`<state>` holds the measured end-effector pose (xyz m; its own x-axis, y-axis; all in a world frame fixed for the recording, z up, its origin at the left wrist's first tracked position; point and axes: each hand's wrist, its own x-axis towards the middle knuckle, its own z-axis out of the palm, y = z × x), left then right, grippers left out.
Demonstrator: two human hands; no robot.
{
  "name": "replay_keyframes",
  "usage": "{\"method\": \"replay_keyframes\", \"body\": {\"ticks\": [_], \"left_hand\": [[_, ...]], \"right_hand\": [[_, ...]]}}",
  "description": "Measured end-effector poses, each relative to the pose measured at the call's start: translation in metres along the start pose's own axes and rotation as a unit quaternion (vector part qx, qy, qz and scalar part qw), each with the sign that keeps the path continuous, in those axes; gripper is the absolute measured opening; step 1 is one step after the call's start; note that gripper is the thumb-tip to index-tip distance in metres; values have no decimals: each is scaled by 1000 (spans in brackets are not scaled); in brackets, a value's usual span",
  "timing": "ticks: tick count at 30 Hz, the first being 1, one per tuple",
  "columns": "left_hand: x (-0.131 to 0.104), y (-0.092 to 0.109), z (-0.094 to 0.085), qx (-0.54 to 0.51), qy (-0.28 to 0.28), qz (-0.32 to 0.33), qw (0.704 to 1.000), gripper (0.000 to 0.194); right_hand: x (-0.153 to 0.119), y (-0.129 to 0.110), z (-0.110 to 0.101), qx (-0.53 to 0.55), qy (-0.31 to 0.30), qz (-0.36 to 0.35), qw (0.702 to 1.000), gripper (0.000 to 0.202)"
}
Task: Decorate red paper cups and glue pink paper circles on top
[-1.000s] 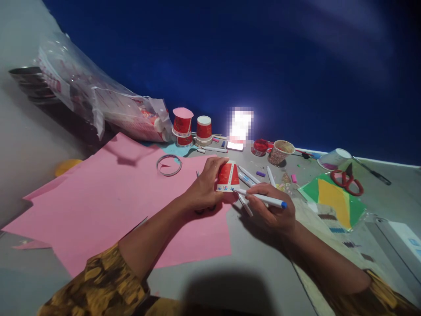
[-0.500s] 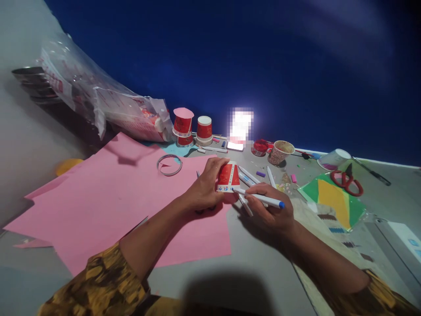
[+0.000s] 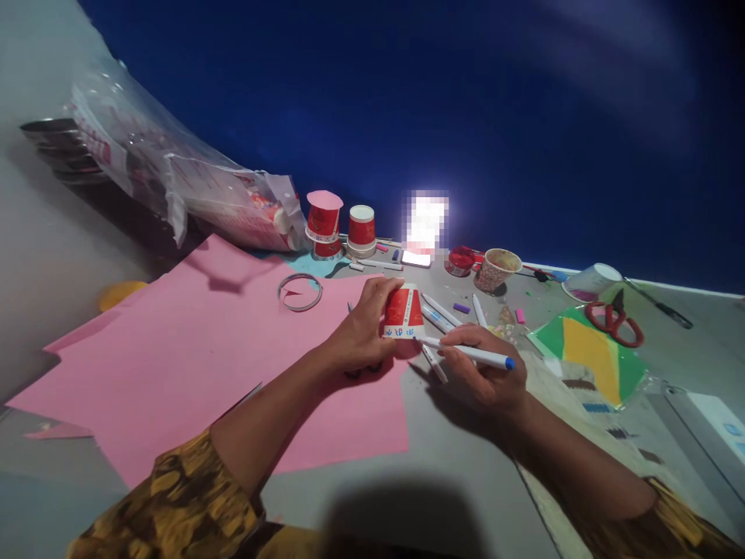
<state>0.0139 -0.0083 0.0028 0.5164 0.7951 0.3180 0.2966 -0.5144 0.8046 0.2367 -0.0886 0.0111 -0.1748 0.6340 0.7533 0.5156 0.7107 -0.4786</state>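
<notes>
My left hand (image 3: 368, 326) is wrapped around a red paper cup (image 3: 403, 308) with a white band bearing blue marks along its lower edge. The cup is upside down, its wide rim toward me. In my right hand (image 3: 487, 371) is a white marker (image 3: 469, 353) with a blue end. Its tip meets the cup's white band near the right side, or is very close to it. Beneath the left hand lies a sheet of pink paper (image 3: 233, 349); a dark-handled tool there is mostly hidden by the hand.
Stacked red cups (image 3: 324, 217) and another red cup (image 3: 362, 227) stand at the back. A ring of tape (image 3: 299, 293) lies on the pink paper. A bright phone (image 3: 417, 258), loose markers (image 3: 441, 312), a patterned cup (image 3: 497, 269) and red-handled scissors (image 3: 614, 322) lie around.
My right hand and the marker have shifted slightly right, the tip moving along the cup's band. More blue marks show on the band, and the cup is turned slightly.
</notes>
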Motion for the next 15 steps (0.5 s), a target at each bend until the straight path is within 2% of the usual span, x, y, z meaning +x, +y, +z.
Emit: {"method": "replay_keyframes", "body": {"ticks": [4,9,15], "left_hand": [[0,-6,0,19,45,4,999,84],[1,-12,-3,47,91,-11,995,90],[1,-10,-5,47,81,4,996,90]], "right_hand": [[0,1,-1,3,-26,-38,999,14],[-4,6,2,-39,-111,-58,991,14],[-12,8,6,-100,-171,-58,978,17]]}}
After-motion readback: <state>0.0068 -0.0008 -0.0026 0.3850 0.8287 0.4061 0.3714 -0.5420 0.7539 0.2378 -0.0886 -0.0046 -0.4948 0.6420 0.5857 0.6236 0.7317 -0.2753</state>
